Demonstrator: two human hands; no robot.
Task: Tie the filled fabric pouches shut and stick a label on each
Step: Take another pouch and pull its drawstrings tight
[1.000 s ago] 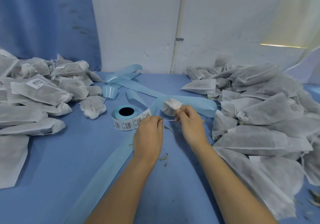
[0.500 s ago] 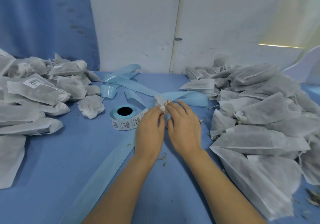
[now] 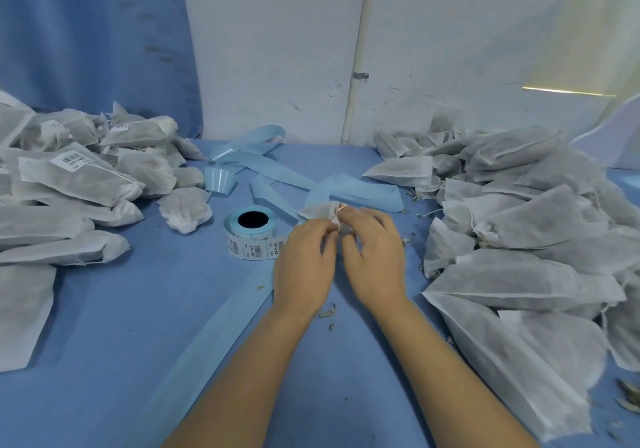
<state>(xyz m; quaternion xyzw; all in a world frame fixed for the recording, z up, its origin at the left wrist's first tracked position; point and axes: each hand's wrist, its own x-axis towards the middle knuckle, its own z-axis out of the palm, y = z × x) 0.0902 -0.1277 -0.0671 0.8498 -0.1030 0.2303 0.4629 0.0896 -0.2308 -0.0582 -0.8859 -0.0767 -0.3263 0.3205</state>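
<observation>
White fabric pouch (image 3: 320,210), crumpled and gathered at the neck, just beyond the fingertips of both hands and touching them. Thin white string (image 3: 338,217) looped over the forefinger tip of the right hand (image 3: 375,257), pinched lower down by the left hand (image 3: 304,264). All fingers curled, tips close together. Label roll (image 3: 252,236) just left of the left fingers; heap of pouches (image 3: 519,226) right of the right fingers.
</observation>
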